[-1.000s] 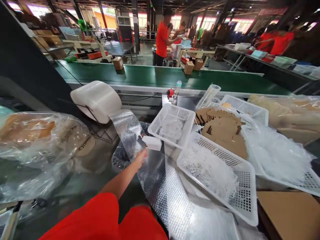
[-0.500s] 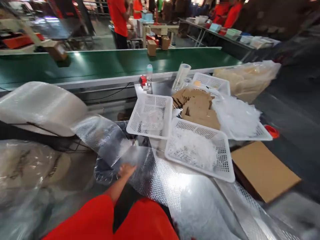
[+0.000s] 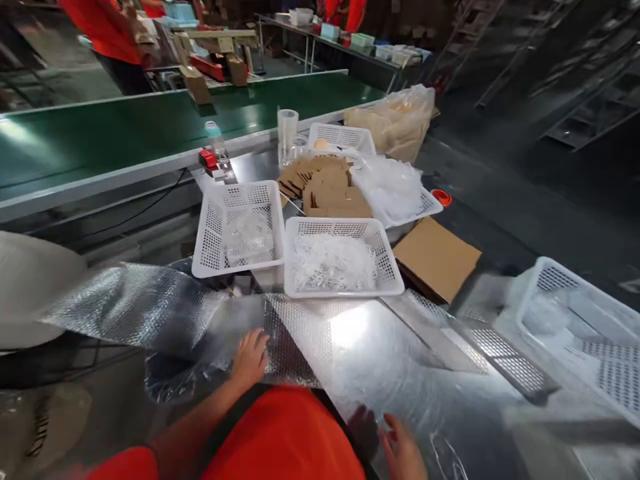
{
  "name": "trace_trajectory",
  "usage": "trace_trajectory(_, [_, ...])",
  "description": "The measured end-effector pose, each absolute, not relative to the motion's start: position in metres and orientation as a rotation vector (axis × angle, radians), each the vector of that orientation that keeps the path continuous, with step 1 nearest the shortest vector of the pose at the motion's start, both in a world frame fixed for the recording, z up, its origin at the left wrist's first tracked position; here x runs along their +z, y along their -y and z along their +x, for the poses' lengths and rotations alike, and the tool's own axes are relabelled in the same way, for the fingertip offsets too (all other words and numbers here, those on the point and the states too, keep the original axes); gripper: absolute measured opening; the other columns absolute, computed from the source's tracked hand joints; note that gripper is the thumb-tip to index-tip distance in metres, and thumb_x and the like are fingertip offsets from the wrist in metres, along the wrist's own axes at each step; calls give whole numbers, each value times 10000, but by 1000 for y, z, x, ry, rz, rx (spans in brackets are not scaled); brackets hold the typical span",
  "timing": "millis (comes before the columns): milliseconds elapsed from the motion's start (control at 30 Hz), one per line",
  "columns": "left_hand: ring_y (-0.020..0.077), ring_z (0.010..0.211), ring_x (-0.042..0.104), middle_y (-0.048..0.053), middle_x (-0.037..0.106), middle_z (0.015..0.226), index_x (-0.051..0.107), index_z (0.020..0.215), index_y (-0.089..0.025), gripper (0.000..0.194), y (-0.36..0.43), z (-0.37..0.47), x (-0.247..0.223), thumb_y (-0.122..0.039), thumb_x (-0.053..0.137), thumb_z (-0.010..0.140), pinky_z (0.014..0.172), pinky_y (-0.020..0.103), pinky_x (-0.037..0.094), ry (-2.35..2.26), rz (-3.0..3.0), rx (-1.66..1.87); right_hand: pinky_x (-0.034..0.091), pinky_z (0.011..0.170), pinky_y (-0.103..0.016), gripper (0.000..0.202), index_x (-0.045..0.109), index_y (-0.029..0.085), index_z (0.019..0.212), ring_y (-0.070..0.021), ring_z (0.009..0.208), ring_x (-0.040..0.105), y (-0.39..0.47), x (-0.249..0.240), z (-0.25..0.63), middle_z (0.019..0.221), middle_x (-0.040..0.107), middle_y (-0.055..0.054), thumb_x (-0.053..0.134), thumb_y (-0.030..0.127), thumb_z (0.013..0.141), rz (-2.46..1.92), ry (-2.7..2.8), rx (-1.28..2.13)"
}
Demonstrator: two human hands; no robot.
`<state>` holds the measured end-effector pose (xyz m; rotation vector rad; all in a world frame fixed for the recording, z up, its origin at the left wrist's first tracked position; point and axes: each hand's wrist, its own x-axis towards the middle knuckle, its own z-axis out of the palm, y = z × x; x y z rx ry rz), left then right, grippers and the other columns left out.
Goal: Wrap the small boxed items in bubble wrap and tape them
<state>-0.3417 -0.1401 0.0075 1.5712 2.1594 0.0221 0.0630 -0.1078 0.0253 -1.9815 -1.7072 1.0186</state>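
My left hand (image 3: 250, 360) lies open on the bubble wrap (image 3: 295, 340) at the table's front edge, its fingers slightly spread. The clear sheet runs left as a strip towards a large white roll (image 3: 35, 287), partly cut off by the view. My right hand (image 3: 403, 450) is low over the shiny metal tabletop (image 3: 400, 353), near the bottom edge. Its fingers look apart and I see nothing held, though the hand is partly out of view. A thin piece of clear film (image 3: 447, 457) lies to its right.
A white basket (image 3: 345, 291) holds clear shredded plastic; another basket (image 3: 237, 271) holds clear packages. Flattened cardboard pieces (image 3: 333, 193) lie behind. A cardboard box (image 3: 437, 257) and a large white basket (image 3: 595, 287) stand right. A green conveyor (image 3: 140, 127) runs behind; a person in red (image 3: 105, 33) stands beyond.
The view has swung to the right, bringing the right-hand basket into sight. My right hand has come into view at the bottom. My left hand now lies flatter with fingers spread on the bubble wrap.
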Motion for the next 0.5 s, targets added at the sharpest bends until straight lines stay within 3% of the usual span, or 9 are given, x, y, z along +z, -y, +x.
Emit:
trace_trajectory(67, [309,1448,351,111,400,1566,531,1393,-197,515,108,-316,16,-232,426,890,1227,463,226,-1973,1753,112,579,806,-465,308,696,258,832,-341,823,712,87,34,67,941,713,-115,558,498,697,-2032,1769,921])
trace_trajectory(133, [334,1513,205,98,275,1637,452,1468,-219,635,80,-287,18,-250,527,838,1241,530,132,-1805,1836,86,513,945,-438,321,710,183,913,-357,1063,664,58,46,75,1101,670,-178,530,403,765,-2088,1861,766])
trace_trajectory(200, [379,1530,91,104,174,1665,384,1517,-230,789,64,-264,15,-263,618,764,1221,606,83,-1742,1792,-37,419,1053,-461,377,702,107,1066,-378,1274,527,25,59,87,1350,541,-240,487,312,833,-2200,1931,463])
trace_trajectory(300, [403,1528,24,114,107,1670,331,1548,-228,891,62,-252,4,-293,658,722,1202,641,60,-1725,1731,-140,388,1054,-538,400,681,94,1171,-422,1385,372,-25,76,113,1547,348,-246,471,256,872,-2343,2032,-56])
trace_trajectory(400, [373,1533,51,83,144,1665,355,1535,-268,856,76,-255,-3,-285,638,727,1201,638,61,-1675,1795,-105,339,1062,-594,312,729,185,1048,-399,1401,367,-63,80,143,1446,521,-185,505,190,832,-2345,2355,-79])
trace_trajectory(500, [358,1531,105,71,201,1654,421,1500,-271,803,89,-258,0,-254,628,724,1203,629,84,-1654,1816,-99,320,1084,-516,343,723,231,930,-282,1146,621,-79,73,176,1034,731,-108,454,76,785,-2225,2586,107])
